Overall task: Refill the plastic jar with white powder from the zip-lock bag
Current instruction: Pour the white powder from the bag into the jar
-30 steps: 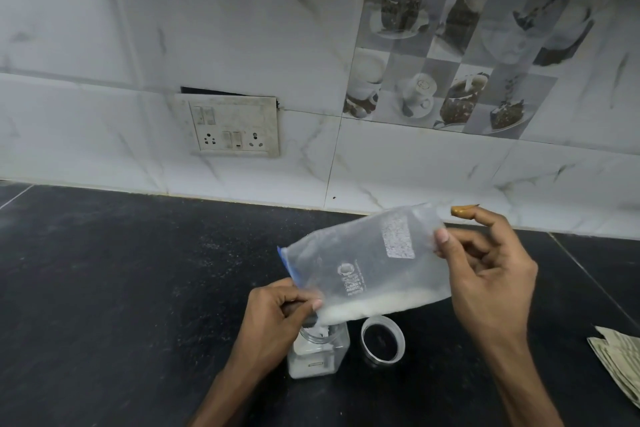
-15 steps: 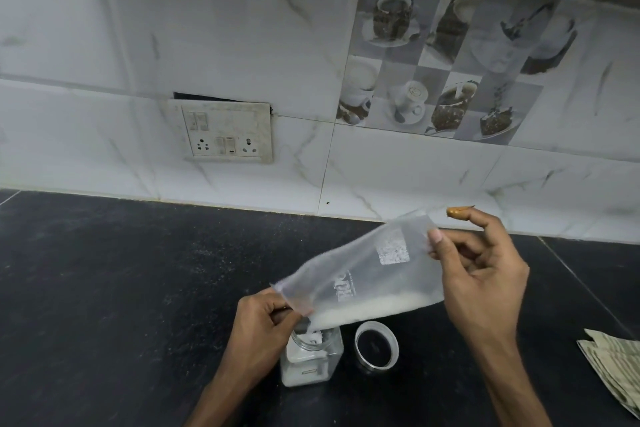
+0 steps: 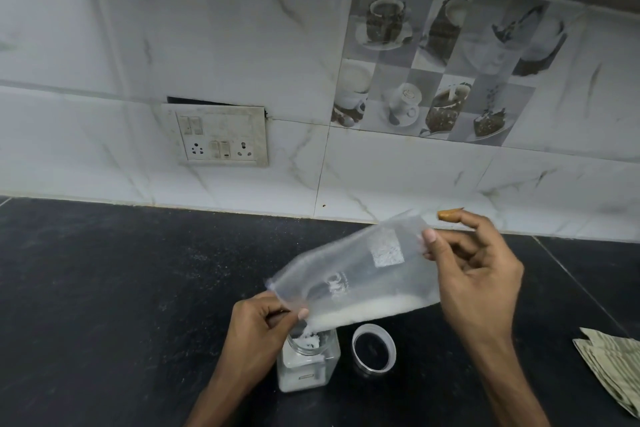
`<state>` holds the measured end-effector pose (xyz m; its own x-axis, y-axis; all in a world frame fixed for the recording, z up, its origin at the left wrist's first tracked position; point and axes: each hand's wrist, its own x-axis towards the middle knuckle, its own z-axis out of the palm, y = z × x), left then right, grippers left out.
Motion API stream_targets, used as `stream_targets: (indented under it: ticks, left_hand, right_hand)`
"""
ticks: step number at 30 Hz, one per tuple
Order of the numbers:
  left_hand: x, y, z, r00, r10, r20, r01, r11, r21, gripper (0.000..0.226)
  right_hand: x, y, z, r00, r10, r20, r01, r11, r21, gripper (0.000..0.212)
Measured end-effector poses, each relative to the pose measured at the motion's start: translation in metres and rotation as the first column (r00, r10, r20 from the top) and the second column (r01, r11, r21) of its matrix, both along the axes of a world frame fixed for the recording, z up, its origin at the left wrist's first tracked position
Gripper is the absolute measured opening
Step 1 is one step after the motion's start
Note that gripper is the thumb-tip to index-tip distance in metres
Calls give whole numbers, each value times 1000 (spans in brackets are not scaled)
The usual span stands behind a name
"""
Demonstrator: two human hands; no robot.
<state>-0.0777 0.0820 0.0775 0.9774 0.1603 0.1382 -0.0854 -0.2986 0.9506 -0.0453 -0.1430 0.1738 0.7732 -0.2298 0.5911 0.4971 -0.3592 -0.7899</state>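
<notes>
The left hand's (image 3: 256, 333) thumb and fingers (image 3: 302, 314) pinch the open mouth corner of the zip-lock bag (image 3: 353, 270), holding it right over the neck of the plastic jar (image 3: 308, 366). The right hand (image 3: 479, 276) pinches the bag's closed end between thumb (image 3: 431, 237) and curled fingers, its forefinger sticking out with an orange-brown smear on the tip.

In the last second the right hand has raised that end, so the bag slopes more steeply, and its mouth has dropped to the jar. The white powder (image 3: 374, 310) has slid along the lower crease towards the opening, and a clump now shows inside the jar's neck. I judge that pouring has just begun, with most of the powder still in the bag.

The bag is thin, limp, cloudy film with a printed patch. The jar is clear and squarish with a round neck, standing upright on the black speckled table (image 3: 104, 288). Its round cap (image 3: 374, 348) lies just beside it. Folded greenish paper (image 3: 613, 367) lies well apart, at the right edge.
</notes>
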Motion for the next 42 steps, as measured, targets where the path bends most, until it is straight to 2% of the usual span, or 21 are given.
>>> stream_targets:
  ticks: [5,10,12,16,19,22,26,31,36,39,42]
  left_hand:
    - [2,-4,2,1000,-22,-5,22,1000,-12,17]
    - [1,-2,-1,1000,-14,-12,14,999,-37,7]
    - [1,-1,-1,1000,-11,-10,11,1000,-3,12]
    - [2,-1,-3,1000,-6,-18,6,1000,-26,13]
    - [3,-1,-4,999,-23,-24,23,1000,17,9]
    - [2,-1,-2,999,-27,-19,27,1000,3,19]
    - [0,2,-4,1000,-6,-20,6,1000,11,15]
    - [-2,-2,1,999,-44,-26,43,999,-18,26]
    - [0,-1,-5,1000,-17,-24,17,1000,-24,8]
    - [-1,-1,-5,999,-33,-10,32,999,-42,10]
    - [-1,-1,-6,1000,-14,-4,15,1000,22,13]
  right_hand:
    - [0,3,-1,1000,-4,14,4,1000,-6,23]
    - [1,2,-3,1000,-6,1,6,1000,12,23]
    - [1,2,-3,1000,-15,3,15,1000,21,24]
    - [0,1,-1,1000,2,11,-1,1000,-17,24]
    - [2,-2,1,999,-18,26,18,1000,12,25]
    - [1,2,0,1000,14,17,-14,1000,-23,21]
    - [1,1,-2,1000,-3,14,3,1000,20,20]
    - [-2,-1,-3,1000,-10,15,9,1000,26,20]
    - [-3,-1,-3,1000,-12,22,12,999,30,22]
    - [-4,0,-4,1000,-2,14,2,1000,20,21]
    - [-5,3,-5,1000,-13,22,12,999,38,21]
